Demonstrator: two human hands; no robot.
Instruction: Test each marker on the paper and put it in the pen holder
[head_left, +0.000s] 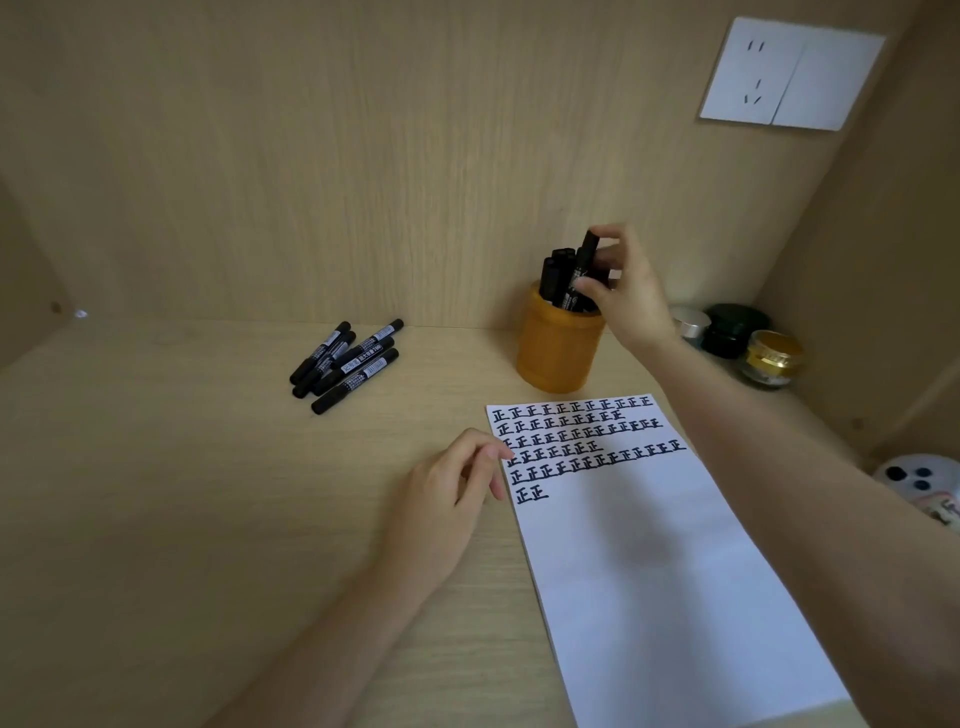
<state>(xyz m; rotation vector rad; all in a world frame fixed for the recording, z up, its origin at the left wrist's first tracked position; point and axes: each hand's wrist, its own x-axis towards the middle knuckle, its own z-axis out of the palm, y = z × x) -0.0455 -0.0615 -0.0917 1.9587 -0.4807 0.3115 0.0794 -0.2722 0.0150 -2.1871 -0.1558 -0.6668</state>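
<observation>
My right hand (631, 291) pinches a black marker (583, 262) upright, its lower end inside the orange pen holder (556, 353), which has several black markers standing in it. A white sheet of paper (654, 561) lies in front of the holder, with rows of black test marks across its top. At the paper's left edge my left hand (447, 509) rests on the desk with loosely curled fingers, its fingertips touching the sheet. Several capped black markers (345, 364) lie in a pile on the desk to the left.
The wooden desk (182, 493) is boxed in by wooden walls at the back and right. Small jars (743, 343) stand in the back right corner. A white object with dark dots (919, 483) lies at the right edge. A white socket plate (789, 73) is on the wall.
</observation>
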